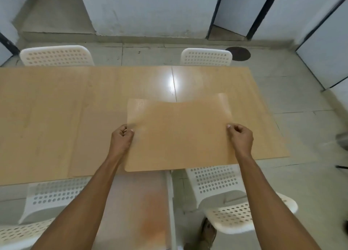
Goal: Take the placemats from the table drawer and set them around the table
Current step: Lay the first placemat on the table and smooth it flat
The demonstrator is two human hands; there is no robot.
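Both hands held one translucent placemat (pixel 178 135) above the near edge of the wooden table (pixel 56 118). The left hand (pixel 121 138) pinched its left edge between thumb and fingers; the right hand (pixel 241 137) pinched its right edge likewise. The open drawer (pixel 139 202) lay below, between white chairs (pixel 216 184).

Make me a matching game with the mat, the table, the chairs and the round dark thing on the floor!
Things:
1. placemat
2. table
3. chairs
4. round dark patch

What fits:
A. white with lots of little holes
B. on the floor beyond the table's far right corner
C. held at its sides by the left hand and right hand
D. light wood with a shiny glare spot

Pairs: 1-C, 2-D, 3-A, 4-B
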